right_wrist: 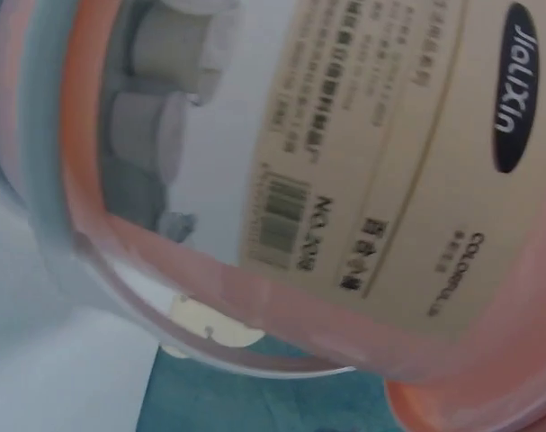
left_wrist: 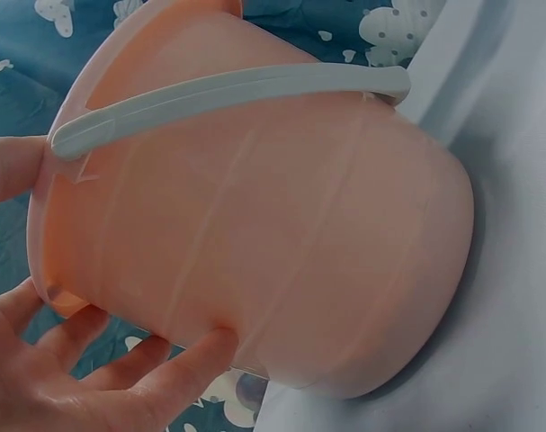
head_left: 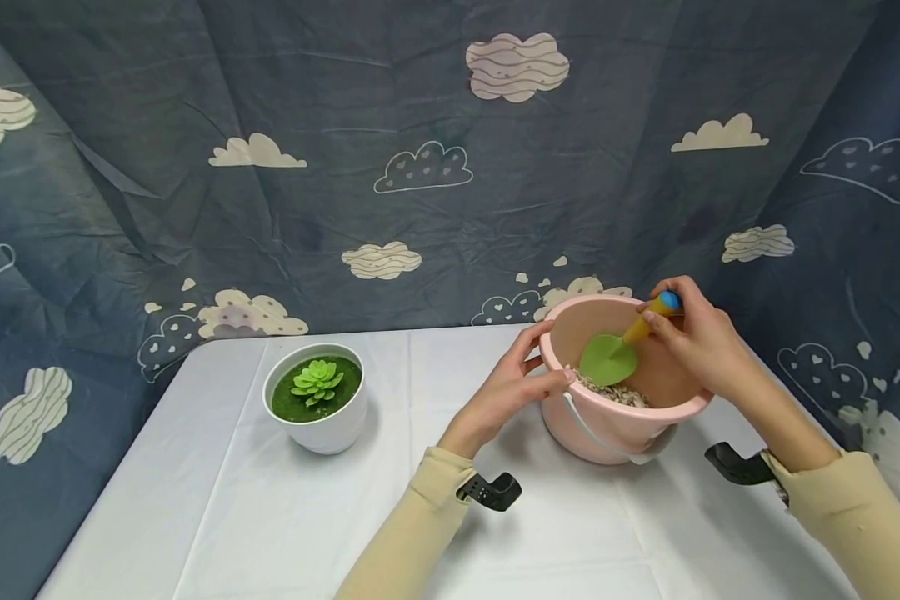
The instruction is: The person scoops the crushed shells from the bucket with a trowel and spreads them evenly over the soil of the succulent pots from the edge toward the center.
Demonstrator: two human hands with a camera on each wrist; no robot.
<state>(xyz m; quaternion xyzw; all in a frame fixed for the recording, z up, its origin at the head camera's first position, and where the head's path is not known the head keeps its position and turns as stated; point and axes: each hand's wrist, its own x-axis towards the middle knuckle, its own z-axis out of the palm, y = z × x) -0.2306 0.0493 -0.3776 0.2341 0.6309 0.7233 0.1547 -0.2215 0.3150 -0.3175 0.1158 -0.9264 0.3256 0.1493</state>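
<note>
A pink bucket [head_left: 592,433] stands at the right of the table, its pale handle [left_wrist: 237,90] hanging down the near side. Loose grainy material [head_left: 617,395] lies inside it. My left hand [head_left: 506,392] holds the bucket's left rim, thumb at the edge; in the left wrist view its fingers [left_wrist: 178,378] spread against the wall. My right hand [head_left: 693,337] grips the yellow handle of a small toy shovel [head_left: 607,360], whose green blade points down into the bucket over the grains. In the right wrist view the bucket's side with a printed label [right_wrist: 344,162] fills the frame, and the shovel is hidden.
A white pot [head_left: 326,433] with a green succulent [head_left: 317,382] stands on the left of the white-covered table [head_left: 270,533]. Dark blue cloth [head_left: 330,100] with cloud prints hangs behind the table and along its sides.
</note>
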